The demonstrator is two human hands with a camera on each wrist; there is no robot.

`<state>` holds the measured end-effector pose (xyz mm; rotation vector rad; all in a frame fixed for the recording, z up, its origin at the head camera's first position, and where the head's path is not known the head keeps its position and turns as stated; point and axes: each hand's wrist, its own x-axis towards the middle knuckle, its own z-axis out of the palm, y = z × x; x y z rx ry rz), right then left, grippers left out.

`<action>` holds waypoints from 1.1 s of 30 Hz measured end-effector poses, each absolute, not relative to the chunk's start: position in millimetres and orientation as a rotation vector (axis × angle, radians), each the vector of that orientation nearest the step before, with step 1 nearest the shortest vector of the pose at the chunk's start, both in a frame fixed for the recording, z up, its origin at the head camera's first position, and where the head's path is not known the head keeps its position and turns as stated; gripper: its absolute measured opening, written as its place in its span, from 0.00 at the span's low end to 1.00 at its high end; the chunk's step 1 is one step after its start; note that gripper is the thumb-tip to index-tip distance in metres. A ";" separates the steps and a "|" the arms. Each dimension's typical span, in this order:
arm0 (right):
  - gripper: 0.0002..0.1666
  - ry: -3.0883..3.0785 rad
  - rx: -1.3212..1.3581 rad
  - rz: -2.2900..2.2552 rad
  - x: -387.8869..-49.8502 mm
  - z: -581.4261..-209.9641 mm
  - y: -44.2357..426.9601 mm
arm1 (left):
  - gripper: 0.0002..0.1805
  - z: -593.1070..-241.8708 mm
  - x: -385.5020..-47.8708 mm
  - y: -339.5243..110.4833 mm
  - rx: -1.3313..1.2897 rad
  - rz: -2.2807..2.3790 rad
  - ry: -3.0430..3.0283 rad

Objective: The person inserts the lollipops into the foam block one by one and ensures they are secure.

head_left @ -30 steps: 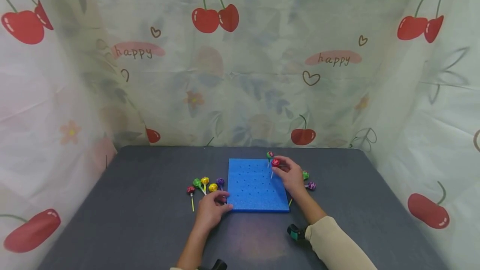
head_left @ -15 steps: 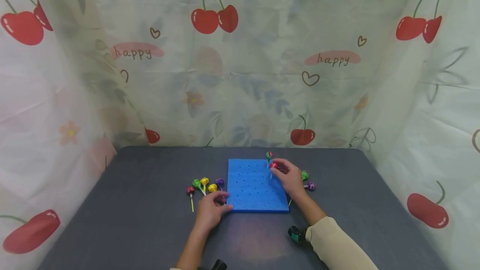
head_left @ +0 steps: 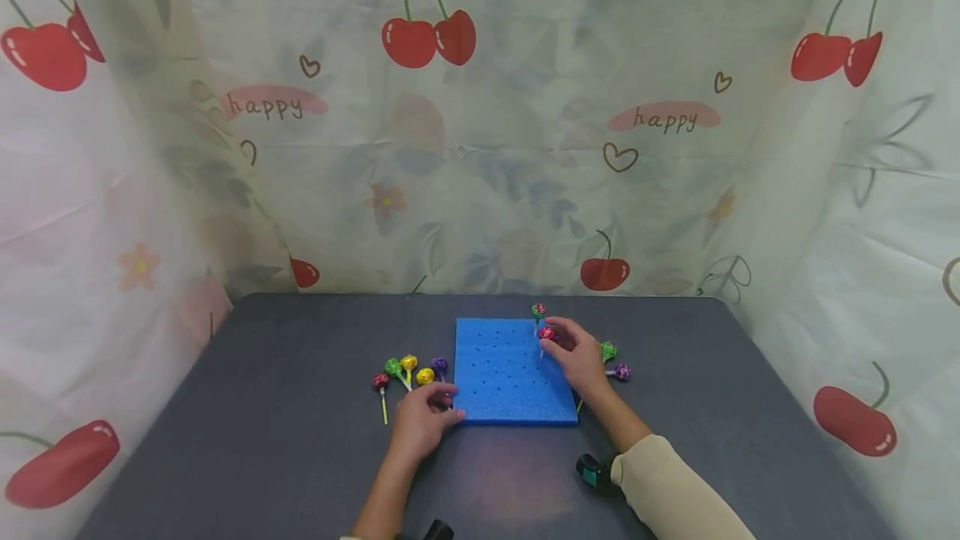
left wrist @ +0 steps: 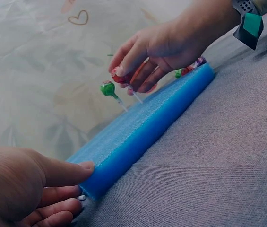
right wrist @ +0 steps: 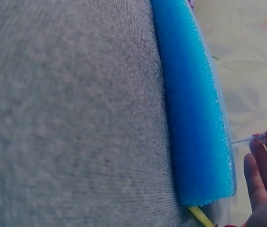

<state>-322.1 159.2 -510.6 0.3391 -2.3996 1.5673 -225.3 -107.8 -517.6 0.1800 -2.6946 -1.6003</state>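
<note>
My right hand (head_left: 579, 358) pinches a red-wrapped lollipop (head_left: 547, 333) by its head, above the far right part of a blue foam board (head_left: 498, 405) dotted with holes. The white stick points down and meets the board's top in the left wrist view; its tip is hidden. Just behind, a green-and-red lollipop (head_left: 539, 309) stands upright in the board. My left hand (head_left: 420, 421) rests against the board's near left corner. In the left wrist view its thumb (left wrist: 72, 173) lies on the top edge, with the other fingers loosely bent beside the board.
Left of the board lie several lollipops: red (head_left: 381, 381), green (head_left: 393, 367), yellow (head_left: 408, 362) and purple (head_left: 440, 366). On its right are a green lollipop (head_left: 609, 351) and a purple lollipop (head_left: 621, 372). A patterned curtain (head_left: 465, 223) hangs behind the grey table (head_left: 300, 440).
My right hand has lowered the red lollipop slightly toward the board, and its head now sits lower between the fingers. The left hand and the board have stayed in place.
</note>
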 end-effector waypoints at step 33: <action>0.25 -2.581 0.314 1.053 -316.7 -502.6 239.5 | 0.16 -518.7 -225.2 -108.3 0.147 -1.581 -2.679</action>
